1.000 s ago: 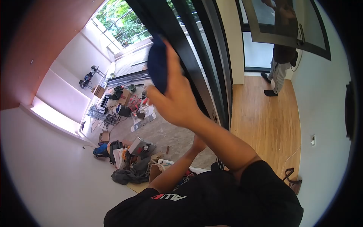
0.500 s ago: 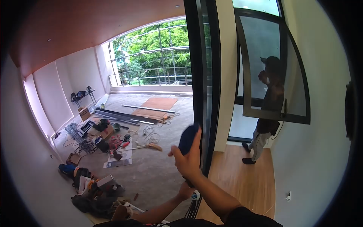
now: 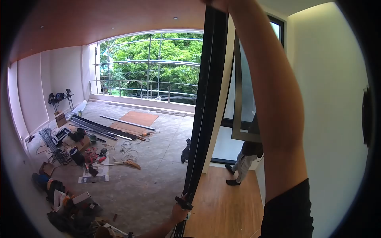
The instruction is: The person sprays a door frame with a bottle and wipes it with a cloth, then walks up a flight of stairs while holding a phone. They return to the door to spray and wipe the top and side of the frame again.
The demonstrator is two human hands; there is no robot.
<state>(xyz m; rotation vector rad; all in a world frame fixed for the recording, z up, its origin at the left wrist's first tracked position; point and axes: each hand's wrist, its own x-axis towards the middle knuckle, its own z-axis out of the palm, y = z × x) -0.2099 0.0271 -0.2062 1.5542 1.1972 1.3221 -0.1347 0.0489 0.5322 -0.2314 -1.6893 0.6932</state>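
Up the door frame [image 3: 206, 99] went the right hand [image 3: 217, 3], its fingers' state impossible to tell. Left hand [image 3: 178, 213] fingers clamped the frame low down.

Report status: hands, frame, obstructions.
Left hand grips tall black metal door frame low down. Right hand raised to frame top, mostly out of shot. Another person stands beyond on wood floor, apart from it.

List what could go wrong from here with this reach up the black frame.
1. Your right arm stretches to the top of the black frame while the left hand sits low on it: overreaching may cost you balance.
2. The open window hangs close beside that arm, a person under it: a knock could hurt either.
3. Tools and cables litter the floor: a likely trip.
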